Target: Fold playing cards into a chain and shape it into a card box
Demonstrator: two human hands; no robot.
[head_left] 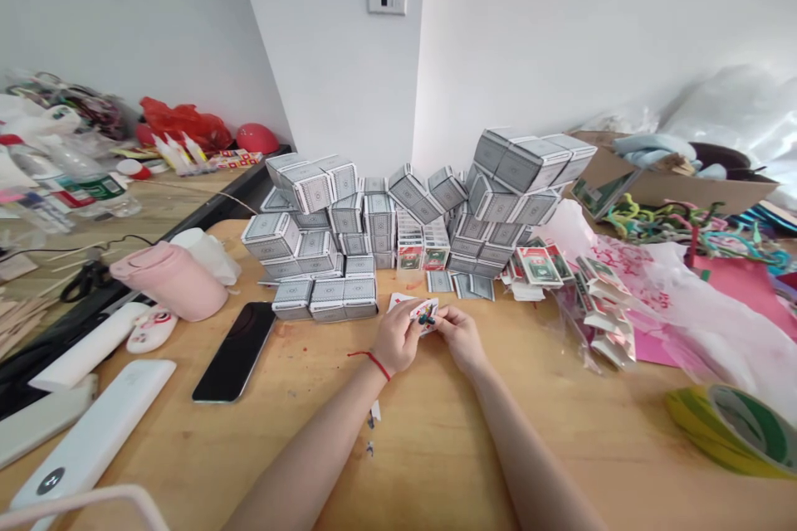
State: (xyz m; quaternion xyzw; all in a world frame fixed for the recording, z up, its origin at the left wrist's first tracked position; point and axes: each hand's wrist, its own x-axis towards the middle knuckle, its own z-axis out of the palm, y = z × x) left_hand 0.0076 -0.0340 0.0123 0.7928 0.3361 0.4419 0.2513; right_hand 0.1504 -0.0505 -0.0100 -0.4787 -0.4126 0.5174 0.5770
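Close to the middle of the table, my left hand (397, 338) grips a few playing cards (424, 313), their faces turned toward me. My right hand (461, 338) pinches the right edge of the same cards; how many there are I cannot tell. Another card (398, 299) lies partly hidden behind my left fingers. Just beyond my hands rise stacks of grey-patterned blocks (344, 296) that look made of playing cards, with more piled high on the right (523, 162). Some loose grey-backed cards (474, 286) lie at the foot of the right stack.
Green-and-red card boxes (539, 265) and opened boxes (607, 311) lie right of the stacks. A phone (235, 353), a pink roll (171, 280) and a white power bank (100, 440) are on the left. Yellow-green tape (703, 431) sits at right, below pink plastic (678, 311).
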